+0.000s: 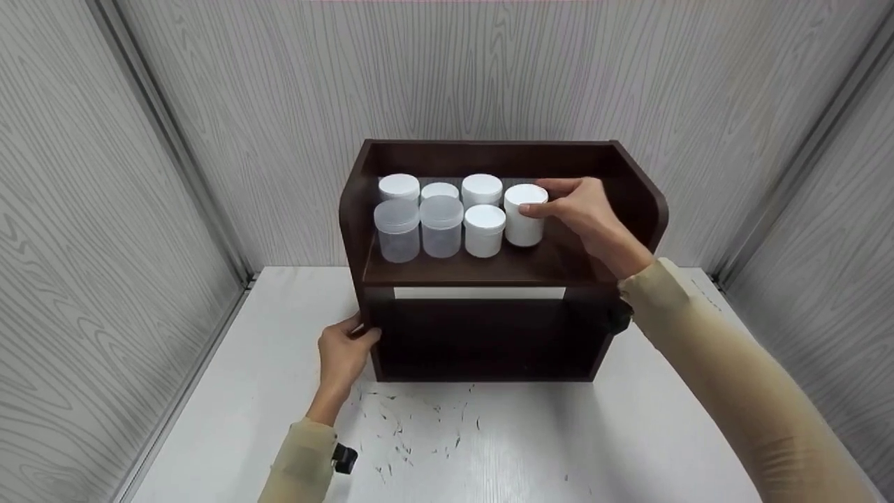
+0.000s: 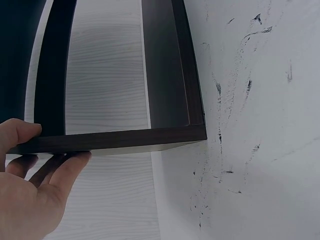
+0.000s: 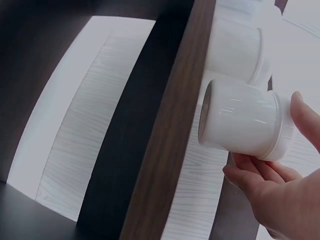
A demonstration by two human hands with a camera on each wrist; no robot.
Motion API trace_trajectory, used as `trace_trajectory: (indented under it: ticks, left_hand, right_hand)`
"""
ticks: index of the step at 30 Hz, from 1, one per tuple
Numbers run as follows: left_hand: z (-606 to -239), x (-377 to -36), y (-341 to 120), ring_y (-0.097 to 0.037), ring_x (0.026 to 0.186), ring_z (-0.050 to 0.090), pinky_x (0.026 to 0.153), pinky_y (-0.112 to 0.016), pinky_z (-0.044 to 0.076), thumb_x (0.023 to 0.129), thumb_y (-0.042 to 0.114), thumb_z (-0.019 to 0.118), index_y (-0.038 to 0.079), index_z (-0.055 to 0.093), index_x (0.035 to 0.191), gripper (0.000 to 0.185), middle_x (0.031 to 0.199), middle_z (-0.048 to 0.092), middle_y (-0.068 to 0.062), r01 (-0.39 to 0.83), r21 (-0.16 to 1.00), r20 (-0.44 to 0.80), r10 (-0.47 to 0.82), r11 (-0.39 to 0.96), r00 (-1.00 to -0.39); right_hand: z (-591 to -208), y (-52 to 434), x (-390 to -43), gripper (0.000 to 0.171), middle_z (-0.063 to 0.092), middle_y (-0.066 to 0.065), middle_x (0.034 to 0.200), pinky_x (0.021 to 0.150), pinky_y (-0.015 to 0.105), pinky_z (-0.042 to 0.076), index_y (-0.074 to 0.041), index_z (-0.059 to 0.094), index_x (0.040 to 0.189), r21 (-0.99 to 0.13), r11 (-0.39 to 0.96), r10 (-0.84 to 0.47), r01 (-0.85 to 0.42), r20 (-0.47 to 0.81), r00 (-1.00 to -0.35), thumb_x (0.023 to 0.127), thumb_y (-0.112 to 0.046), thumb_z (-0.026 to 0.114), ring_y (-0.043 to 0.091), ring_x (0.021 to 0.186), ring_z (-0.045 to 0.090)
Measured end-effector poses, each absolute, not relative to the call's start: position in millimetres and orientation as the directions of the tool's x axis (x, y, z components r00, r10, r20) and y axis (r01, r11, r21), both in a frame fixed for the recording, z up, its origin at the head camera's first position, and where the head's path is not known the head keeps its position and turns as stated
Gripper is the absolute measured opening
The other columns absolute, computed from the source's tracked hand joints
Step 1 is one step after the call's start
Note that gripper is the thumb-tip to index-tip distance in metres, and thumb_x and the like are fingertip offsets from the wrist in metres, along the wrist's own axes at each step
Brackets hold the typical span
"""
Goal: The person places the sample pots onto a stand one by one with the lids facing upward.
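- Opaque white plastic jar with a white screw lid (image 1: 524, 215) stands upright at the right end of the jar group on the upper shelf of a dark brown wooden two-tier shelf unit (image 1: 489, 269).
- Left hand (image 1: 344, 353) grips the unit's lower left front edge, thumb on the front face and fingers wrapped round the side panel; the left wrist view shows the same hold (image 2: 30, 185).
- Two frosted translucent jars (image 1: 418, 227) stand at the front left of the upper shelf, with four white-lidded jars (image 1: 461, 199) behind and beside them.
- Right hand (image 1: 583, 209) holds the white jar by its lid, thumb in front and fingers curled behind; the right wrist view (image 3: 272, 185) shows the jar (image 3: 240, 120) touching the shelf.
- White tabletop (image 1: 489, 447) carries the unit and bears dark scuff marks (image 1: 412, 419) in front.
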State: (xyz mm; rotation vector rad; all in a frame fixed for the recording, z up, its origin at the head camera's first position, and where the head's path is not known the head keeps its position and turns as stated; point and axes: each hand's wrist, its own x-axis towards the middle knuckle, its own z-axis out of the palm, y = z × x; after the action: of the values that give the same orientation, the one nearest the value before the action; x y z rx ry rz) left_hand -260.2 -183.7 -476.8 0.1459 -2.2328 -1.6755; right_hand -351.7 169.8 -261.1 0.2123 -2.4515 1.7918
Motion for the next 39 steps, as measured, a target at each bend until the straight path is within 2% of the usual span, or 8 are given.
trace_trajectory:
  ticks: [8, 12, 19, 23, 30, 39]
  left_hand:
    - [-475.7, -259.6, -184.1, -0.040, 0.117, 0.069, 0.094, -0.046, 0.059, 0.092, 0.008, 0.073, -0.011, 0.063, 0.135, 0.047, 0.131, 0.068, -0.027, 0.140, 0.935, 0.233, -0.266, 0.325, -0.936]
    - [-475.5, -259.7, -184.6, -0.040, 0.118, 0.069, 0.095, -0.046, 0.059, 0.092, 0.008, 0.073, -0.011, 0.063, 0.135, 0.048, 0.131, 0.068, -0.028, 0.135, 0.937, 0.226, -0.267, 0.321, -0.937]
    - [-476.4, -259.5, -184.8, -0.039, 0.116, 0.070, 0.093, -0.044, 0.059, 0.092, 0.008, 0.073, -0.010, 0.064, 0.134, 0.047, 0.128, 0.069, -0.027, 0.122, 0.939, 0.216, -0.275, 0.321, -0.937]
    - [-476.3, -259.4, -184.5, -0.039, 0.115, 0.070, 0.093, -0.042, 0.060, 0.092, 0.008, 0.073, -0.010, 0.065, 0.134, 0.047, 0.128, 0.069, -0.027, 0.124, 0.942, 0.215, -0.276, 0.313, -0.937]
    - [-477.0, -259.4, -184.5, -0.039, 0.115, 0.071, 0.092, -0.042, 0.060, 0.091, 0.007, 0.074, -0.010, 0.065, 0.133, 0.046, 0.127, 0.070, -0.027, 0.122, 0.940, 0.217, -0.282, 0.318, -0.935]
    - [-476.1, -259.8, -184.4, -0.040, 0.116, 0.070, 0.090, -0.040, 0.061, 0.091, 0.005, 0.072, -0.011, 0.063, 0.135, 0.047, 0.128, 0.069, -0.027, 0.140, 0.936, 0.233, -0.273, 0.323, -0.933]
  right_hand:
    - [-258.2, 170.2, -355.3, 0.070, 0.060, 0.016, 0.147, 0.110, 0.034, 0.047, 0.005, 0.063, 0.141, -0.943, 0.303, -0.092, -0.138, 0.115, -0.989, 0.080, -0.014, 0.093, 0.022, 0.137, 0.052]
    - [-258.2, 169.4, -357.2, 0.070, 0.062, 0.017, 0.145, 0.106, 0.034, 0.050, 0.005, 0.062, 0.142, -0.956, 0.270, -0.106, -0.119, 0.093, -0.990, 0.081, -0.011, 0.092, 0.022, 0.128, 0.059]
    - [-261.6, 171.1, -360.3, 0.068, 0.066, 0.018, 0.137, 0.106, 0.042, 0.051, 0.005, 0.063, 0.142, -0.972, 0.217, -0.134, -0.093, 0.065, -0.989, 0.082, -0.007, 0.091, 0.019, 0.112, 0.066]
    - [-263.2, 172.8, -360.6, 0.066, 0.067, 0.017, 0.135, 0.105, 0.043, 0.051, 0.004, 0.064, 0.141, -0.974, 0.204, -0.147, -0.100, 0.071, -0.987, 0.082, -0.007, 0.091, 0.019, 0.112, 0.066]
    - [-265.7, 172.9, -362.0, 0.062, 0.070, 0.016, 0.130, 0.101, 0.038, 0.054, 0.004, 0.066, 0.139, -0.982, 0.165, -0.160, -0.095, 0.068, -0.985, 0.082, -0.003, 0.090, 0.018, 0.111, 0.067]
    - [-263.5, 175.7, -360.0, 0.070, 0.065, 0.020, 0.139, 0.108, 0.044, 0.050, 0.006, 0.058, 0.145, -0.979, 0.188, -0.160, -0.083, 0.053, -0.986, 0.084, -0.004, 0.089, 0.018, 0.111, 0.067]
